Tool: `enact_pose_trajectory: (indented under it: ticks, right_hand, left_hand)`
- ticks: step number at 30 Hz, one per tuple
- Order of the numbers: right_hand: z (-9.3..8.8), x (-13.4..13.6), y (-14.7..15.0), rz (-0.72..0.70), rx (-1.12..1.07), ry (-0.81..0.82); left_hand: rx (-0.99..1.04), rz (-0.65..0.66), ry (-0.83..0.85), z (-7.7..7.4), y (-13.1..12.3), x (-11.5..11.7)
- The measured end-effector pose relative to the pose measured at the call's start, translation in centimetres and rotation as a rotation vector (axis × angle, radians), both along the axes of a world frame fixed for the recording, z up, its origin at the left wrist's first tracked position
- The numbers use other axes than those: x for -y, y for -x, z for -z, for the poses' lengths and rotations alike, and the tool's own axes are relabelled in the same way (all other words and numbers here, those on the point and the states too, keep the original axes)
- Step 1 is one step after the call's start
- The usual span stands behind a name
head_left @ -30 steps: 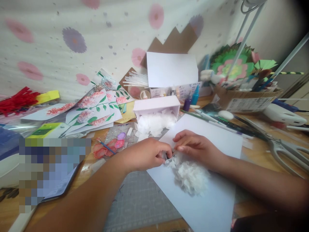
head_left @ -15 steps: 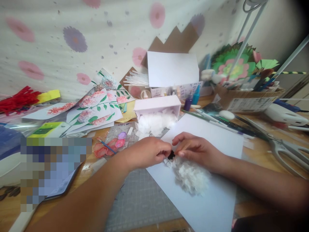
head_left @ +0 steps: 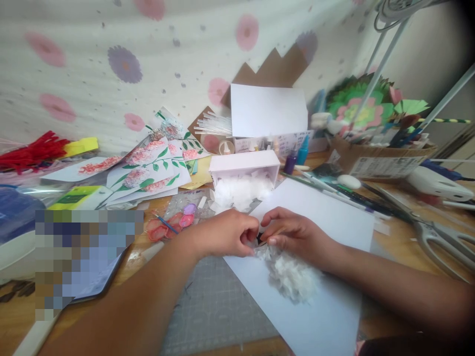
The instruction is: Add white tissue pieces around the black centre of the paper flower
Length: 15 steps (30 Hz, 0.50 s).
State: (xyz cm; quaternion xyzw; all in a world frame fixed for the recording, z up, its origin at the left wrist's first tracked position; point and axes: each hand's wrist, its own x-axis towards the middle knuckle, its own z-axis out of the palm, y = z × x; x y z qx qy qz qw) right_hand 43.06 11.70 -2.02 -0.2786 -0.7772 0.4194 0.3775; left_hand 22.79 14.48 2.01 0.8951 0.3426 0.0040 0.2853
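Observation:
Over the white paper sheet [head_left: 326,296], my left hand [head_left: 232,232] has its fingers curled in toward the thumb, with a small gap showing between them. Facing it, my right hand [head_left: 297,235] is closed in a pinch. A small dark piece [head_left: 261,239] shows between the two sets of fingertips; its kind I cannot make out. Just below the right hand lies a fluffy cluster of white paper petals [head_left: 295,277], its upper end close to the fingers. Behind the hands, a white box [head_left: 245,160] on its side spills loose white petals [head_left: 241,190].
A grey cutting mat [head_left: 218,306] lies under the sheet. Large scissors [head_left: 430,225] rest at right near a cardboard box [head_left: 382,158] of tools. To the left are flower pictures [head_left: 148,165], pink-and-purple pieces [head_left: 185,217] and a tablet-like device [head_left: 100,282]. Glue bottles [head_left: 291,159] stand behind.
The left hand's thumb and forefinger have parted slightly, and the dark piece shows differently between the hands. The whole view has shifted a little; the petal cluster stays on the sheet.

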Motion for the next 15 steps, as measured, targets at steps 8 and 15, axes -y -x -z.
enact_pose_trajectory:
  ticks: [8, 15]
  right_hand:
    - [0.18, 0.03, 0.02, 0.062, -0.073, 0.052]
    - [0.13, -0.07, -0.05, 0.003, -0.050, 0.033]
  left_hand:
    - [-0.016, -0.027, -0.015, -0.04, -0.12, 0.11]
    - [0.029, 0.049, 0.199, -0.54, 0.43, 0.25]
